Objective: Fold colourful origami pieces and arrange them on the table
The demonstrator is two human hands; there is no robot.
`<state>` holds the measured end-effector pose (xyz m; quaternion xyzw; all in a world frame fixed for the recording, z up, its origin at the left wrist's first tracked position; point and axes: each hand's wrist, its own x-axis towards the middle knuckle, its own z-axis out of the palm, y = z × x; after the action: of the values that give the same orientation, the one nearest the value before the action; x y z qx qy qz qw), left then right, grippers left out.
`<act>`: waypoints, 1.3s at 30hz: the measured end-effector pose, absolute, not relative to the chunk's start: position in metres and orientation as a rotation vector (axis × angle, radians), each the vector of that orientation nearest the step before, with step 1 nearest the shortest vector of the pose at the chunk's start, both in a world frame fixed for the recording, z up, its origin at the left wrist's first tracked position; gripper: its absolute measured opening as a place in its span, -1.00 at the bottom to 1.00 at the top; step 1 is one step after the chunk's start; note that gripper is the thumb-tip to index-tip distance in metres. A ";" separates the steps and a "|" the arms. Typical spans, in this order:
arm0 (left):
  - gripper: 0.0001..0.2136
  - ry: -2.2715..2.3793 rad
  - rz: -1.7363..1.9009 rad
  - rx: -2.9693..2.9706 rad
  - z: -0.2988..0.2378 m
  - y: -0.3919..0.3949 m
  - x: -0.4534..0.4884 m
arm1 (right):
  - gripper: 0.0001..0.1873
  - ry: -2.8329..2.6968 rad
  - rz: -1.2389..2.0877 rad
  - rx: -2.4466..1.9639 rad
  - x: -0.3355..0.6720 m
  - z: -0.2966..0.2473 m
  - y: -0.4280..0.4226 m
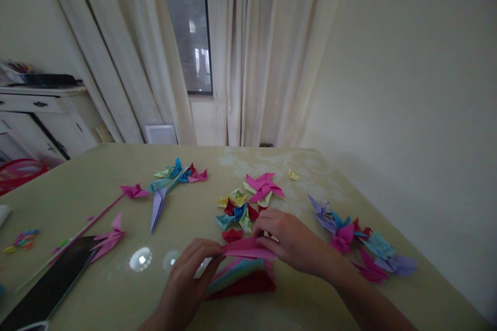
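Note:
A folded piece of pink origami paper (246, 248) is held between my two hands, above the near part of the table. My left hand (194, 271) pinches its left end, and my right hand (285, 235) grips its right end with bent fingers. Below it lies a stack of coloured paper sheets (248, 285), red, blue-green and pink, partly hidden by my left hand. A small red folded paper (232, 235) sits just behind the pink one. Beyond my hands are several folded pieces in yellow, red, blue and green (236, 209) and a pink pinwheel (265, 187).
Origami cranes (344, 230) are grouped at the right of the table (303, 295). More folded figures (176, 173) lie at the back left, near a purple one (157, 209). At left are a pink paper flower (111, 238), a long thin stem (89, 222) and a black flat object (50, 279).

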<state>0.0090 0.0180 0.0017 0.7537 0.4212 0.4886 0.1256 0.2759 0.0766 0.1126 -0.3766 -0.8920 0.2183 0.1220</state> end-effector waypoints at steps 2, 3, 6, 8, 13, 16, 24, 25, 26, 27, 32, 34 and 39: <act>-0.81 1.319 1.252 2.121 -0.004 0.016 0.009 | -0.87 -2.618 0.647 -1.182 0.287 0.121 0.074; -0.75 1.331 1.149 2.106 -0.007 0.015 0.010 | -0.86 -2.628 0.660 -1.228 0.295 0.125 0.072; -0.74 1.243 0.871 2.129 -0.013 0.013 0.015 | -0.83 -2.686 0.727 -1.304 0.317 0.134 0.068; -0.82 1.210 0.781 2.113 -0.014 0.012 0.018 | -0.82 -2.717 0.718 -1.343 0.326 0.135 0.066; -0.92 1.137 0.769 2.053 -0.008 0.012 0.019 | -0.81 -2.746 0.631 -1.457 0.326 0.130 0.065; -0.89 1.108 0.756 2.043 -0.004 0.013 0.017 | -0.81 -2.738 0.670 -1.481 0.325 0.131 0.067; -0.78 1.037 0.668 2.100 -0.001 0.014 0.013 | -0.80 -2.743 0.717 -1.481 0.329 0.136 0.070; -0.78 1.038 0.665 2.119 -0.002 0.014 0.012 | -0.79 -2.761 0.730 -1.477 0.328 0.136 0.071; -0.78 1.039 0.663 2.135 -0.003 0.014 0.012 | -0.79 -2.777 0.744 -1.469 0.326 0.135 0.072; -0.77 1.037 0.659 2.150 -0.004 0.015 0.012 | -0.78 -2.789 0.758 -1.459 0.325 0.134 0.072; -0.76 1.050 0.613 2.211 -0.004 0.017 0.012 | -0.78 -2.769 0.755 -1.438 0.331 0.130 0.076; -0.77 1.067 0.587 2.224 -0.002 0.017 0.013 | -0.80 -2.754 0.770 -1.433 0.335 0.129 0.077; -0.76 1.079 0.552 2.274 -0.001 0.018 0.012 | -0.82 -2.759 0.792 -1.486 0.337 0.129 0.080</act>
<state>0.0122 0.0175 -0.0015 0.8475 0.4021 0.2056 0.2788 0.3374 0.0795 0.1292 -0.4591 -0.8528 0.2447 -0.0452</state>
